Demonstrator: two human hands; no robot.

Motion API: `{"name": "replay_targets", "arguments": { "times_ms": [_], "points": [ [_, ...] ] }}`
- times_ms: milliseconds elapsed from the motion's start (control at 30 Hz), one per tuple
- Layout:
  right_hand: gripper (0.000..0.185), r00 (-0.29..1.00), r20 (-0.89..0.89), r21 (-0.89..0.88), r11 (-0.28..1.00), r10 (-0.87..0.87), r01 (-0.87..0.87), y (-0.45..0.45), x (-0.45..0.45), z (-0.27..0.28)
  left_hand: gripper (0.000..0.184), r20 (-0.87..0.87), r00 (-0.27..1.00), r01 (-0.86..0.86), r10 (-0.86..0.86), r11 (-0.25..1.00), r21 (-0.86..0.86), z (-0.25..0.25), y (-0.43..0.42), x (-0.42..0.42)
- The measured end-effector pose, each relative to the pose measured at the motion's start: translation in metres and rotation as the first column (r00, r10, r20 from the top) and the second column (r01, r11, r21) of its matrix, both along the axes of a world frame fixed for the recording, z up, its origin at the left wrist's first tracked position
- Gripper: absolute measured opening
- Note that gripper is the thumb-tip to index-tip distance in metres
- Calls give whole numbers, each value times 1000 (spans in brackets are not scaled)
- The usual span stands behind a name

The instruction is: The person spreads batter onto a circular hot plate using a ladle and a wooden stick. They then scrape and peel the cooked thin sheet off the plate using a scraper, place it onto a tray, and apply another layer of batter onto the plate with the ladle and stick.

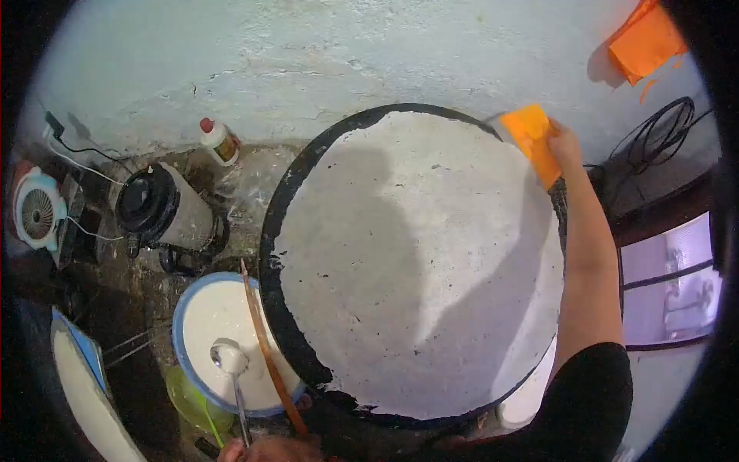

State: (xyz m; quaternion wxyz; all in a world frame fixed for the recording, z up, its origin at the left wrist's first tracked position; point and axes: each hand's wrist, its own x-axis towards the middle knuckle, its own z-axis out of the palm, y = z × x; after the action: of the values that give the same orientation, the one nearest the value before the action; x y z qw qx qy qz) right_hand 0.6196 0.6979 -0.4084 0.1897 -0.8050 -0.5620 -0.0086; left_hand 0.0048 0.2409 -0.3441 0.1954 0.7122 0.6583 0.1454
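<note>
A large round griddle (269, 308) with a black rim fills the middle, covered by a thin pale layer of batter (416, 262) with ragged edges. My right hand (563, 145) is closed on a flat orange sheet (533, 146), held at the griddle's far right edge. At the bottom edge, partly cut off, my left hand (265, 450) is closed round the handle of a metal ladle (229, 356). The ladle's bowl lies over white batter in a blue-rimmed basin (179, 323). A long wooden stick (265, 339) crosses the basin, its lower end beside my left hand.
To the left stand a lidded jug (173, 204), a small fan (38, 209) and a red-capped bottle (220, 142). A clear plastic bag (258, 181) lies by the griddle. Orange material (647, 42) and a coiled cable (658, 138) hang on the wall. A white container (519, 404) sits below right.
</note>
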Motion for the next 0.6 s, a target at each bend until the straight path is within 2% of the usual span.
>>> {"name": "replay_targets", "arguments": {
  "times_ms": [100,167,233,300,367,433,500,533,600],
  "points": [
    [48,991,-101,5,996,86,-86,19,-77,18,36,-43,999,-15,13,999,-35,1,-5,0],
    [48,956,-27,86,953,292,-289,49,-96,8,36,-16,1000,-26,26,1000,-12,1,-5,2],
    [47,940,30,87,936,341,-342,85,-122,-5,36,11,999,-36,36,999,13,3,-4,2],
    [47,906,-126,59,914,405,-401,77,-191,12,35,-16,1000,-11,10,1000,-26,8,-7,1],
    [47,793,-185,49,812,580,-582,89,-236,9,35,8,1000,7,-7,1000,11,6,-7,-1],
    [47,665,-305,32,705,682,-708,79,-295,13,34,29,999,24,-26,999,49,7,-10,-3],
    [47,553,-286,-37,568,782,-822,49,-353,24,32,8,998,58,-58,998,16,10,-16,-4],
    [47,422,-294,-26,434,858,-901,34,-378,27,32,4,999,51,-51,999,14,10,-19,-4],
    [45,163,-279,15,174,946,-985,1,-423,24,32,66,997,41,-51,990,138,6,-27,-4]
  ]
}}
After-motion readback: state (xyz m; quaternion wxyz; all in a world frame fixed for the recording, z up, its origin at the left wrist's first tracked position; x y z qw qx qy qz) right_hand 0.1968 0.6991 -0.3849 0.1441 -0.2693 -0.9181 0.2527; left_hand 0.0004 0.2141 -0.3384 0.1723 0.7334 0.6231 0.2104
